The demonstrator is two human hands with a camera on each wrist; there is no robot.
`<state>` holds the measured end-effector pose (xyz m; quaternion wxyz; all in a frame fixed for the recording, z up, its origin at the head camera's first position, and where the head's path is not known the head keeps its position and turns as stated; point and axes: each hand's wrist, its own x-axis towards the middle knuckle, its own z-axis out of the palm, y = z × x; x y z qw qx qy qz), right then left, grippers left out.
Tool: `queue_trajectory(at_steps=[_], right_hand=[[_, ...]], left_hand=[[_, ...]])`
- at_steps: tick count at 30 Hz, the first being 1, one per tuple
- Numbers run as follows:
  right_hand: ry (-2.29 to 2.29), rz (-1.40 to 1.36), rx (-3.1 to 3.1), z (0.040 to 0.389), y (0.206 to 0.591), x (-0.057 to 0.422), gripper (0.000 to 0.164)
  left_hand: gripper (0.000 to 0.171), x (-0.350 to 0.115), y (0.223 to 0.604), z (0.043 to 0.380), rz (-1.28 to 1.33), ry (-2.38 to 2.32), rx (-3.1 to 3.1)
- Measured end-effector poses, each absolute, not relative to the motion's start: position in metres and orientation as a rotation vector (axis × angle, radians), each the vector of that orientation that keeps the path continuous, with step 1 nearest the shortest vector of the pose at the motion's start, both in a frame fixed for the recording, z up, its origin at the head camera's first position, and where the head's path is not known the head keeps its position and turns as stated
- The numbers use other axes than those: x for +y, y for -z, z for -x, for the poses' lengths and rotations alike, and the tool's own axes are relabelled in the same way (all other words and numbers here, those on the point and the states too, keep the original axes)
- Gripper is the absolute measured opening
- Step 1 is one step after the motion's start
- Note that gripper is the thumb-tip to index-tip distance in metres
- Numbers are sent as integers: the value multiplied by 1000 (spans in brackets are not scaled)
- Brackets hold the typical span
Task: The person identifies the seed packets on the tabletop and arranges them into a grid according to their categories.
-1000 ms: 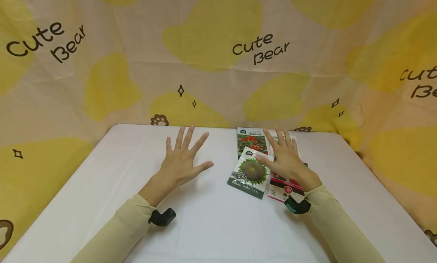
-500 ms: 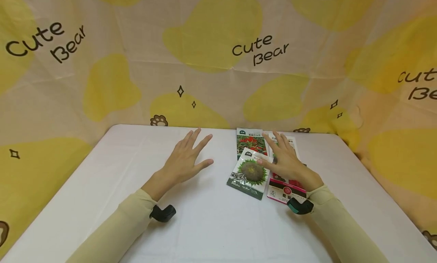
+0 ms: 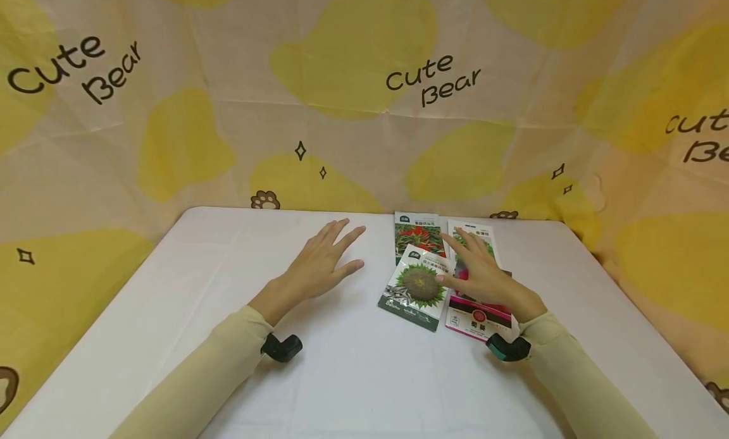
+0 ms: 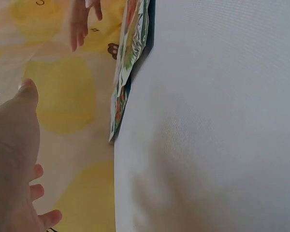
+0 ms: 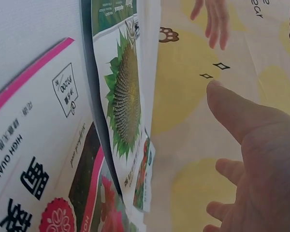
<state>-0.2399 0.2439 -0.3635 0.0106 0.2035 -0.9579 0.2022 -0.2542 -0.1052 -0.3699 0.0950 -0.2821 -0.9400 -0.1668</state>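
Several seed packets lie overlapping on the right half of the table. In front is a packet with a sunflower head point(image 3: 418, 287); behind it is one with red flowers point(image 3: 418, 233). To its right lie a pink-edged packet point(image 3: 473, 319) and a white one with green leaves point(image 3: 490, 236), both partly covered by my right hand point(image 3: 484, 274). That hand hovers over them with fingers spread, holding nothing; the right wrist view shows the sunflower packet point(image 5: 125, 96) beside the thumb. My left hand point(image 3: 313, 265) is raised above the table left of the packets, its fingers spread and holding nothing.
A white-covered table point(image 3: 342, 388) runs up to a yellow-patterned cloth backdrop point(image 3: 353, 59) at the back and sides. Each wrist carries a small black camera point(image 3: 281, 348) over a pale sleeve point(image 3: 199, 376).
My left hand has turned and shifted a little to the right, its fingers tilting forward. My right hand has drifted slightly right and down over the packets, which stay where they were.
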Motion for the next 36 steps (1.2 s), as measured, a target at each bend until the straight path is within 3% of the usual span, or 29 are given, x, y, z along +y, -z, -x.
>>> queue_trajectory(at_steps=[24, 36], right_hand=[[-690, -691, -3076, 243, 378, 244, 81], [-747, -694, -3157, 245, 380, 258, 85]], left_hand=[[66, -73, 376, 285, 905, 437, -2889], [69, -44, 381, 281, 1032, 412, -2931]])
